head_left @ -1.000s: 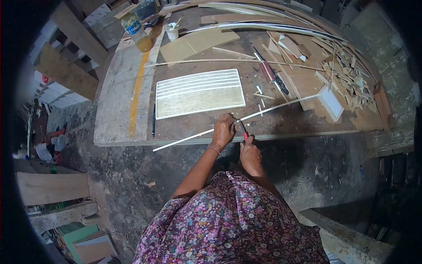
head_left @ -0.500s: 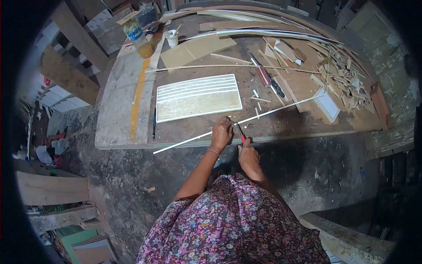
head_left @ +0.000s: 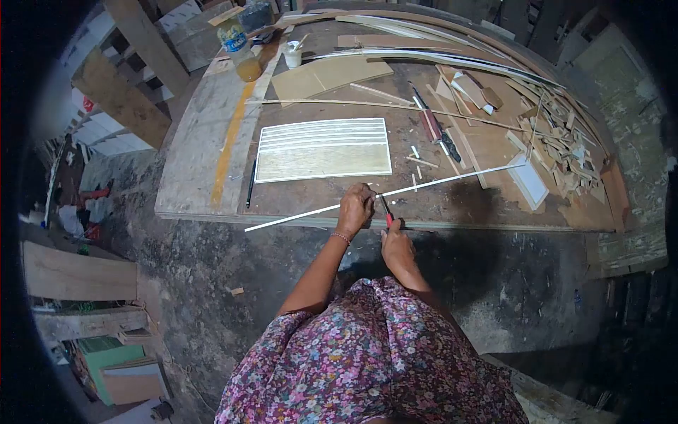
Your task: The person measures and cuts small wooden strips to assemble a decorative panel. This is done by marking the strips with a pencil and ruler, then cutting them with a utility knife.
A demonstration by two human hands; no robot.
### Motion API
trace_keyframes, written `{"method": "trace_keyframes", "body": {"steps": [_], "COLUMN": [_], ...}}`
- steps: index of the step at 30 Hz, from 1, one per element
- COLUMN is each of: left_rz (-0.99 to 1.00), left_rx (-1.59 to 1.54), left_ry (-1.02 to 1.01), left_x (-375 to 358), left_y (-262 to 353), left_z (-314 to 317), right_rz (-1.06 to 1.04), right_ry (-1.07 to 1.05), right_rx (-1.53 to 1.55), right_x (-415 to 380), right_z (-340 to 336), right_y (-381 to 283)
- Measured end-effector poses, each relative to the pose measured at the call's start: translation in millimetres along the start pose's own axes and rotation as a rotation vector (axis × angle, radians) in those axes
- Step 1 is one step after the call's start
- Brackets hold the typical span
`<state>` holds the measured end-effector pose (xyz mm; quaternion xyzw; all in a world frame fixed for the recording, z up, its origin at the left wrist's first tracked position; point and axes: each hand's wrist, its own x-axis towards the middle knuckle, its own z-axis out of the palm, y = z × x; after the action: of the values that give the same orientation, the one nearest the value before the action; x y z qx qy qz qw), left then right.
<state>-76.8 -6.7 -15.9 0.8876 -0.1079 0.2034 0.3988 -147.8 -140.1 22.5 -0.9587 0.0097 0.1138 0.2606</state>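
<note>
A long thin white strip (head_left: 452,179) lies slantwise over the table's front edge, its left end sticking out past it. The curled fingers of my left hand (head_left: 355,210) grip the strip near its middle. In my right hand (head_left: 398,250) is a red-handled tool (head_left: 388,218) with a narrow dark tip; that tip meets the strip just right of my left fingers. Whether it is a knife or pliers is too small to tell. Behind my hands lies a flat rectangular panel (head_left: 321,164) with white edging and several white strips across its far half.
On the table (head_left: 191,169) are a dark pen-like stick (head_left: 251,184), a red-and-black tool (head_left: 431,126), a white card-like piece (head_left: 527,185) and a heap of wood offcuts (head_left: 561,148). A bottle (head_left: 247,65) and a white cup (head_left: 292,55) stand at the back left.
The camera view has shifted slightly. Both hands keep their places on the strip and the red-handled tool; the strip's left end appears a little higher in view.
</note>
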Motion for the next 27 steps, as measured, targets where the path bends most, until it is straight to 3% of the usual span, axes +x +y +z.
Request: {"method": "trace_keyframes", "body": {"steps": [11,20,27], "left_rz": [0.019,-0.001,0.001], "left_rx": [0.178,0.183,0.071], "left_ry": [-0.005,-0.131,-0.067], "left_x": [0,8,5], "left_y": [13,-7,-3], "left_z": [-2,4,4], "right_rz": [-0.089,-0.084,-0.056], "right_ry": [0.024,0.002,-0.02], "right_rx": [0.127,0.049,-0.015], "right_x": [3,1,0], "right_z": [9,-3,-12], "right_y": [15,12,5]}}
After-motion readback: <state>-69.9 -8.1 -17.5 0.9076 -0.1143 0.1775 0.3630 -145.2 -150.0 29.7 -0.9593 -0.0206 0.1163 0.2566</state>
